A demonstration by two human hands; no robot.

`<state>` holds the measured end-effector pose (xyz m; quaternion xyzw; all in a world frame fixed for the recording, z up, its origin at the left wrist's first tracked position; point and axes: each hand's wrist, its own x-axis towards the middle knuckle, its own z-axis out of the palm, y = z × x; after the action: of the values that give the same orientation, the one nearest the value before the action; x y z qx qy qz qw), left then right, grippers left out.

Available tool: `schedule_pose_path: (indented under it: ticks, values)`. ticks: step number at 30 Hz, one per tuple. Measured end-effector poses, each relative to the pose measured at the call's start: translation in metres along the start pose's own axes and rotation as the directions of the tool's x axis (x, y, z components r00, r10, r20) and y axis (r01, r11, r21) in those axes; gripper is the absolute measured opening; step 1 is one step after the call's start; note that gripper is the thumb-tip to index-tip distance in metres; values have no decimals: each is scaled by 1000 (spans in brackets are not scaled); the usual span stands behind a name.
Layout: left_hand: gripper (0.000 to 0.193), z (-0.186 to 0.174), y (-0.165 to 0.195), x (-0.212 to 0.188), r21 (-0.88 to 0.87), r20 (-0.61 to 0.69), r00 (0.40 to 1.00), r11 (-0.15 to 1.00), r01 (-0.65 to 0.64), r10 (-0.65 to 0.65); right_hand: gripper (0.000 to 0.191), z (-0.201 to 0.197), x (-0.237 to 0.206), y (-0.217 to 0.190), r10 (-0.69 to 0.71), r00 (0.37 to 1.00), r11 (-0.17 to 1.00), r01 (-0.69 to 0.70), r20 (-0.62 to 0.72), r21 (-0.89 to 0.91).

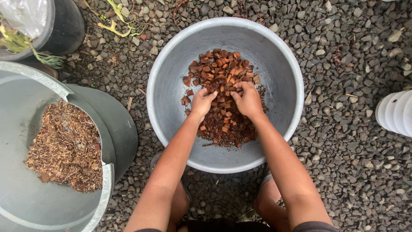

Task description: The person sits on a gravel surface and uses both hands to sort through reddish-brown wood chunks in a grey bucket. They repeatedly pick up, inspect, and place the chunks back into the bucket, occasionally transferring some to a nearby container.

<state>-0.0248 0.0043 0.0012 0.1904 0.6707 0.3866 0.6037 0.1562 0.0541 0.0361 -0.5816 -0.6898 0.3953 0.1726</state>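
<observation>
A round grey metal basin (171, 86) stands on gravel and holds a heap of reddish-brown husk chips (223, 71). My left hand (201, 103) and my right hand (248, 99) both reach into the basin and rest on the heap, fingers curled down among the chips. The fingertips of the two hands almost meet at the middle of the pile. Whether either hand has closed on a handful is hidden by the fingers and chips.
At the left, a second grey basin (25, 202) holds fine brown fibre (64, 148), resting over a dark tub (120, 129). A black pot (64, 25) with plants sits top left. A white ribbed container (397, 112) stands at the right edge. My knees are below the basin.
</observation>
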Motion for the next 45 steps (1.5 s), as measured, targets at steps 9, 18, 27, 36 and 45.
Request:
schedule_pose_path:
  ticks: [9,18,27,36,45]
  values:
    - [23,0,20,6,-319,171,976,945,-75,135,24,-14,11,4,148,985,885,-170,86,433]
    - [49,6,56,-25,667,-17,653,495,-557,757,29,-28,10,-19,114,993,791,-108,27,602]
    - [34,26,51,-23,-101,120,973,978,-184,195,24,-31,0,-41,-169,985,937,167,-21,307]
    - [32,30,38,-24,-338,30,984,928,-156,176,21,-33,-8,-65,-301,943,941,318,-139,115]
    - [27,42,16,-21,-331,-125,979,924,-192,158,12,-3,-2,-43,-400,890,911,360,-220,-203]
